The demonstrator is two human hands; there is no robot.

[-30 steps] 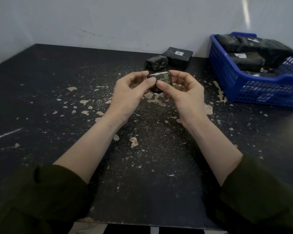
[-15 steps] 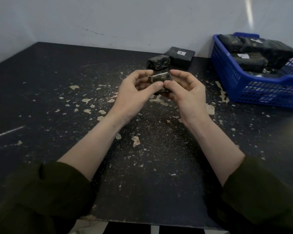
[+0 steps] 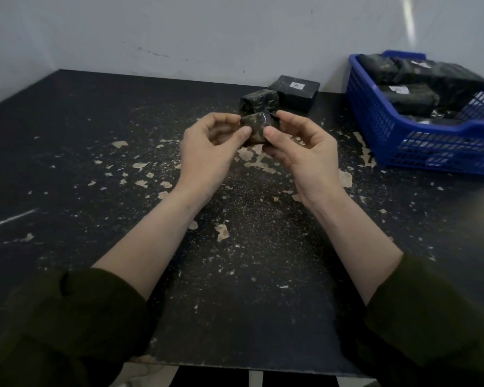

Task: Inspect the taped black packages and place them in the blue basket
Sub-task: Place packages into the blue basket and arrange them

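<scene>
Held package [image 3: 257, 127]: head view; a small black taped bundle, raised above the middle of the counter [image 3: 95, 113] between both hands, well to the left of the blue basket [image 3: 375, 107].
Left hand [image 3: 207, 155]: fingers curled, thumb and fingertips pinching the package's left end.
Right hand [image 3: 305, 155]: fingers curled the same way, thumb on the near face, pinching the right end.
Axis: the long side appeared to run roughly left to right, from hand to hand, with a glossy face turned up; both ends were partly hidden by fingers.
Handling: probably light, since a fingertip pinch carried it; the shiny tape looked slick and the wrinkled wrap likely gave a little, so a hold across the two short ends seemed safest.
Loose package [image 3: 259, 100]: lay on the counter just beyond the held one, with a flat labelled box [image 3: 294, 92] just beside it to the far right.
Basket contents: several black packages already lay inside.
Stage: inspection seemed under way, placing not yet done.
</scene>
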